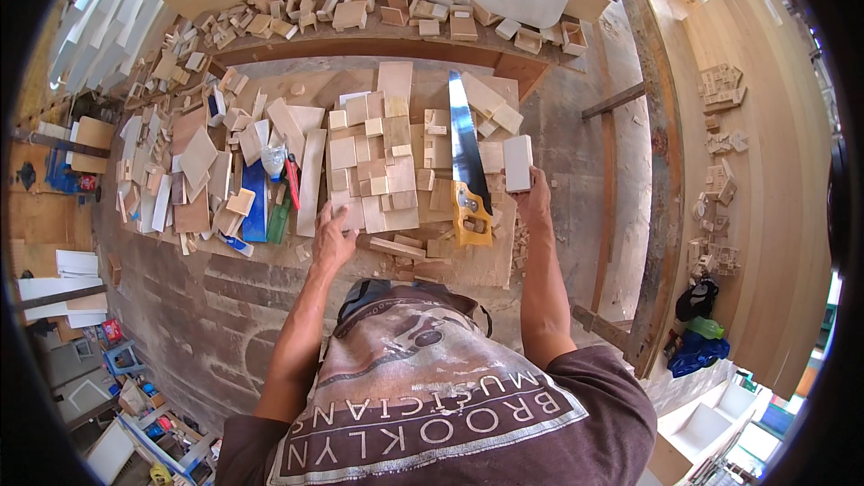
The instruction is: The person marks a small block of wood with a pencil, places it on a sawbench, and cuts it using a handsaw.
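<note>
Under the right hand [536, 201], a white block's [517, 163] bottom edge hides.

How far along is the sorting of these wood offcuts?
A patch of flat blocks already lies fitted side by side. In hand: the right hand holds a pale block; the left hand touches the patch's near edge. Loose scraps to the left remain unsorted. A handsaw lies idle.

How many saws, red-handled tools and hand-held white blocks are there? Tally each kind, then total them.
hand saw: 1
red-handled tool: 1
white block, held by the right hand: 1
Total: 3
</note>
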Tool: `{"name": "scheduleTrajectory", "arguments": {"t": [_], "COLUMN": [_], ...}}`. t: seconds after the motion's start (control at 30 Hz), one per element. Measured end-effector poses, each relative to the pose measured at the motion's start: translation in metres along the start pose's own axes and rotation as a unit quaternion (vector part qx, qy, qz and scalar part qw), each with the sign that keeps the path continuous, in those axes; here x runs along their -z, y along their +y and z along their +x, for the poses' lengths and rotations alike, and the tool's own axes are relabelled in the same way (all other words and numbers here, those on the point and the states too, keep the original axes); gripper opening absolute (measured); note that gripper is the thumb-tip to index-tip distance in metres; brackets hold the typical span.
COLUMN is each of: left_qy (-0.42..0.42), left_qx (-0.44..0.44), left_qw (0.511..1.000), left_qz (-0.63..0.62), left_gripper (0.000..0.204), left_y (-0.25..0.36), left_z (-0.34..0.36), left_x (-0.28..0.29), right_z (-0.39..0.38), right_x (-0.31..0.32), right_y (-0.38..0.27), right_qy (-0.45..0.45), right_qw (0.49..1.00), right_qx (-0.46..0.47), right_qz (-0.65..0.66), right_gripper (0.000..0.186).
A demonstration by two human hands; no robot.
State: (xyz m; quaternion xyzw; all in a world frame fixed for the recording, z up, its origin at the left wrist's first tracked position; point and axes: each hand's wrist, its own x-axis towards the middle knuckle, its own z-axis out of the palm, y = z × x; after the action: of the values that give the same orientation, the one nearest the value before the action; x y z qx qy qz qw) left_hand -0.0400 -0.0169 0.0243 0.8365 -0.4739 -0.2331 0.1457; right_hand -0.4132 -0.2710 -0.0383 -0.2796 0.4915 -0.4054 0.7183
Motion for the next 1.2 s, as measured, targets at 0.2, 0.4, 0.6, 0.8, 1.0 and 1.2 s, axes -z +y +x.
{"name": "scheduleTrajectory", "arguments": {"t": [0.2,0.4,0.6,0.8,1.0,1.2], "left_qy": [0.000,0.023,0.059,0.062,0.075,0.105], "left_qx": [0.003,-0.011,-0.013,-0.011,-0.041,-0.047], "left_qw": [1.000,0.999,0.997,0.994,0.991,0.982], "left_qz": [-0.003,-0.031,-0.051,-0.088,-0.102,-0.153], "left_gripper": [0.059,0.053,0.048,0.048,0.058,0.055], "left_y": [0.000,-0.006,-0.015,-0.023,-0.028,-0.040], "left_z": [0.001,0.009,0.004,0.001,0.007,0.009], "left_x": [0.001,-0.007,-0.008,-0.010,-0.009,-0.006], "right_z": [-0.016,0.031,0.034,0.012,0.007,0.007], "right_x": [-0.008,0.009,-0.012,-0.046,-0.057,-0.093], "right_y": [0.000,0.011,0.017,-0.004,-0.004,-0.016], "right_qy": [0.015,0.129,0.143,0.157,0.174,0.220], "right_qw": [0.995,0.854,0.709,0.655,0.660,0.654], "right_qx": [0.040,0.187,0.171,0.113,0.104,0.165], "right_qz": [-0.085,-0.469,-0.669,-0.730,-0.723,-0.705], "right_gripper": [0.047,0.053,0.067,0.068,0.077,0.070]}}
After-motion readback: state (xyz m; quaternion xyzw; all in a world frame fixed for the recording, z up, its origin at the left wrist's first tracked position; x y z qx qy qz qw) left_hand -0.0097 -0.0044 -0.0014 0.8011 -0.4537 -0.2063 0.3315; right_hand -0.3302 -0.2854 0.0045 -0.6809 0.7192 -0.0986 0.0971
